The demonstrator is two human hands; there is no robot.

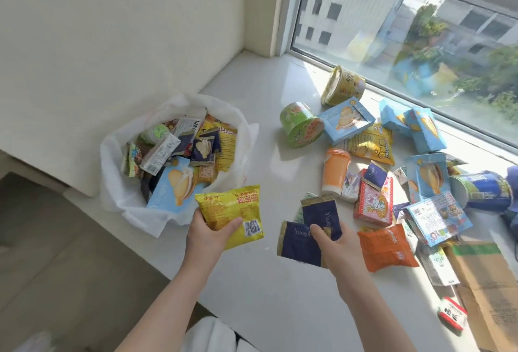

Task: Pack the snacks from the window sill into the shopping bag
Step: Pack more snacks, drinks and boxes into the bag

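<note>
Left hand [208, 236] grips a yellow packet [232, 211]; right hand [339, 248] pinches two navy "Yuoge" sachets [297, 243]. Bag [112, 155] at ten o'clock, bare sill [266, 161] between.

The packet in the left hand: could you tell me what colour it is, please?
Yellow packet, gripped by the left hand; the head view shows it best.

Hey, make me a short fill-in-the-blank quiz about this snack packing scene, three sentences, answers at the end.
1. The snack packet in the left hand is ____ in colour.
2. The navy packets held by the right hand number ____.
3. The tub lying on its side nearest the shopping bag is ____.

Answers: yellow; two; green.
</note>
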